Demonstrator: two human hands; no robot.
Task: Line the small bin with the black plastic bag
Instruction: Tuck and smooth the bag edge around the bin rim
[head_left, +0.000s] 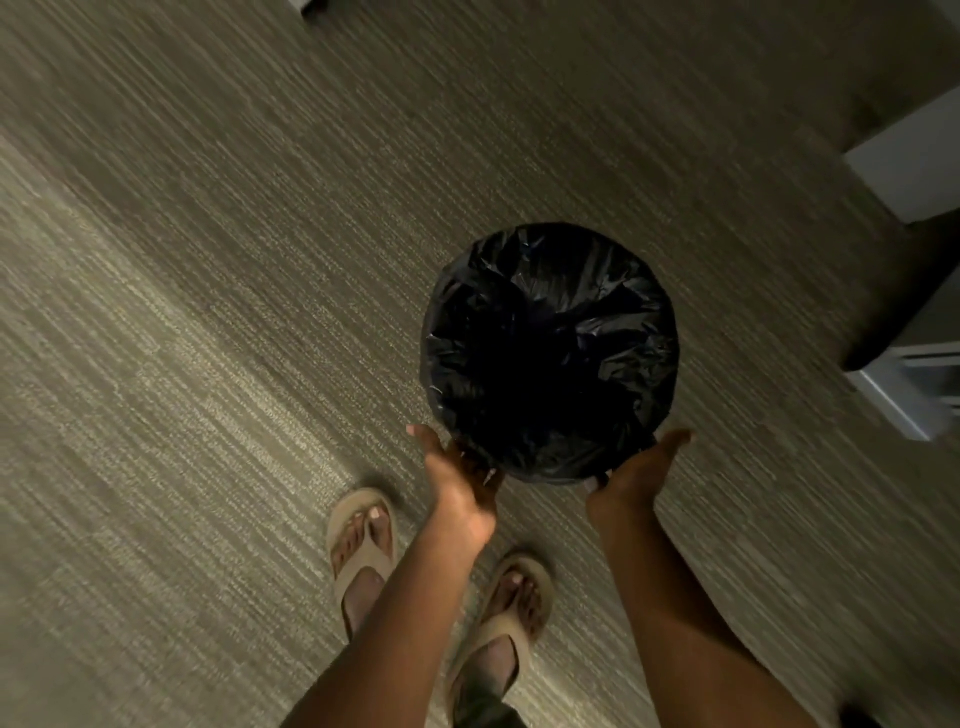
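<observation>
2 sandalled feet (363, 551) on grey-brown striated carpet (208, 312). Left hand (457, 483) and right hand (636, 475), fingers spread, cup the near rim of the small bin (597, 470); black plastic bag (550, 353) already covers its mouth. Beyond, right: pale furniture edges (914, 166).

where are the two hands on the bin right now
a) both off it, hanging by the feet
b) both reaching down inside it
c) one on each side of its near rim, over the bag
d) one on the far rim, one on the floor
c: the left hand and the right hand sit at either side of the near rim, against the black plastic bag that covers the bin's top.
</observation>
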